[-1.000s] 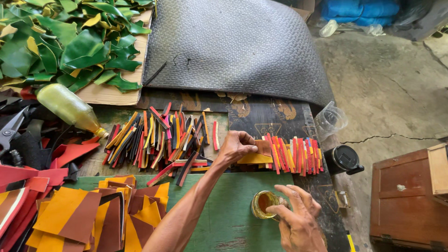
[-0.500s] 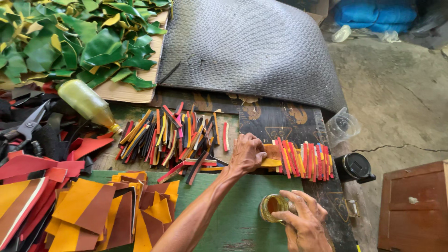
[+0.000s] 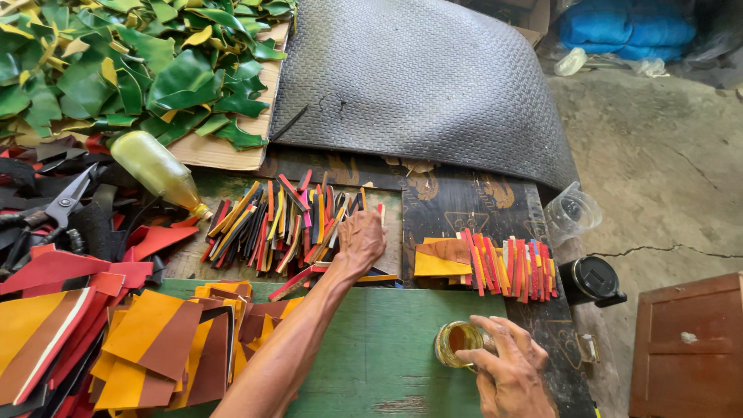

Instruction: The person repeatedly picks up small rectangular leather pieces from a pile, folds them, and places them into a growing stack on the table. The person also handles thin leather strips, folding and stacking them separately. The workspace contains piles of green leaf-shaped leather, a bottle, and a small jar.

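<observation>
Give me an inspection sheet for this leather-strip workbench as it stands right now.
Surface: green board on a dark patterned bench top.
Job's things: loose pile of thin coloured strips; neat row of red, yellow and orange strips; small round glass jar of amber liquid.
Clutter: orange and brown flat pieces, green leaf-shaped offcuts, yellowish plastic bottle, scissors, black textured mat.
Grippers: left hand rests on the loose strips; right hand touches the jar.
Cables: nothing seen.
Surroundings: cracked concrete floor, brown wooden box, black round lid, clear plastic cup.
</observation>
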